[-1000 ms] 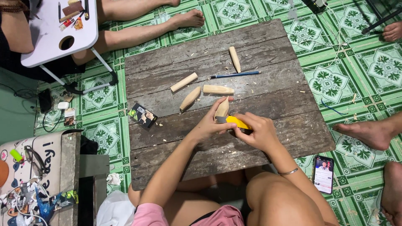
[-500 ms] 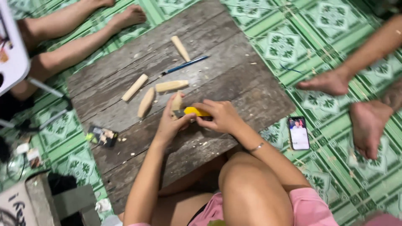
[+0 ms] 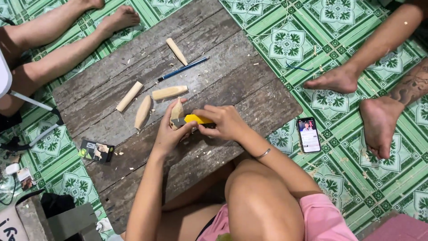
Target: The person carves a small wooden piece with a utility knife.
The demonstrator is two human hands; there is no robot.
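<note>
At the middle of the weathered tabletop (image 3: 249, 89), with 4 more wooden pieces (image 3: 143, 111) lying toward 10 o'clock, a small, light, stiff carved wood piece (image 3: 177, 110) is clamped in the left hand (image 3: 168, 134), best gripped around its thick middle, while a yellow utility knife (image 3: 196, 119) at 3 o'clock is clasped by the right hand (image 3: 225, 122).

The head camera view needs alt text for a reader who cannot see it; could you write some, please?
Seen from above, a person's left hand holds a wooden piece while the right hand works it with a yellow knife over a plank board. Four more wooden pieces and a blue pencil lie beyond.
</note>
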